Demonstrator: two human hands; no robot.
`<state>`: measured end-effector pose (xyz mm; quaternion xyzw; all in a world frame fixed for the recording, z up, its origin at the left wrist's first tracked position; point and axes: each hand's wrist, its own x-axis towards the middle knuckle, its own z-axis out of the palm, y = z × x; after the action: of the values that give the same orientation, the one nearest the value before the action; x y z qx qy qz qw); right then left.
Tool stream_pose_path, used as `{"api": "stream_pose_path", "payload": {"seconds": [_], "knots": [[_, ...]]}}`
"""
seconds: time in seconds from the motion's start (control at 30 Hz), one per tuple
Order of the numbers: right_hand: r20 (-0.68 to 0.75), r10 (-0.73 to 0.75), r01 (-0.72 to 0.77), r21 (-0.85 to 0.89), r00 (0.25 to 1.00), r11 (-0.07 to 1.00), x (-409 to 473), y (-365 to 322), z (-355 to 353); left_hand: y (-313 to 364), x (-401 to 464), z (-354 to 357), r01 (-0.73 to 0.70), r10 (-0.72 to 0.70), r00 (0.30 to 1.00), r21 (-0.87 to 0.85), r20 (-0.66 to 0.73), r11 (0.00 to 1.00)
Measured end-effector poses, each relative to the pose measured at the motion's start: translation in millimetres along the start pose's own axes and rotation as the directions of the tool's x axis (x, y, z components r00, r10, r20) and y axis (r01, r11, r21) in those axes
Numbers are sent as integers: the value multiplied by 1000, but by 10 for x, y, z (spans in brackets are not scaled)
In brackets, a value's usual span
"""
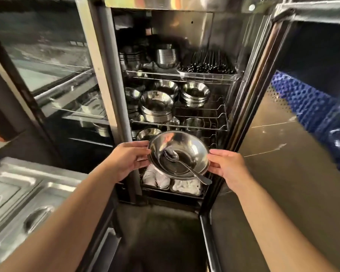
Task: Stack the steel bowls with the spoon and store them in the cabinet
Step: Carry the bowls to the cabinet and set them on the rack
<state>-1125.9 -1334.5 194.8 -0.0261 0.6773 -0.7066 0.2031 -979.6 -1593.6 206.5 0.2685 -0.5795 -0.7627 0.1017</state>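
Observation:
I hold a stack of steel bowls (pixel 192 148) in front of the open cabinet (pixel 214 46), level with its lower wire shelf. A steel spoon (pixel 186 166) lies in the top bowl, its handle sticking out over the near right rim. My left hand (pixel 129 159) grips the left rim and my right hand (pixel 229 166) grips the right rim. How many bowls are in the stack is hard to tell.
The cabinet's wire shelves (pixel 200 122) carry stacked steel bowls (pixel 157 107), cups (pixel 192 124) and a tray of dark chopsticks (pixel 208 63). White cloths (pixel 186 186) lie in bottom trays. The open door (pixel 287 154) stands at right. Steel lidded pans (pixel 28 203) sit at left.

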Motion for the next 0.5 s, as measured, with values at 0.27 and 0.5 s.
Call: {"api": "stream_pose_path", "payload": {"seconds": [0.27,0.5], "knots": [[-167,-25,18,-43,986,999,988,-307,-45,243,1446,427,26,-28,987,17,157,1000],[-343,-40,1,-113,938,994,1933,-597,153,634,2717,733,31,-48,968,74,248,997]]}}
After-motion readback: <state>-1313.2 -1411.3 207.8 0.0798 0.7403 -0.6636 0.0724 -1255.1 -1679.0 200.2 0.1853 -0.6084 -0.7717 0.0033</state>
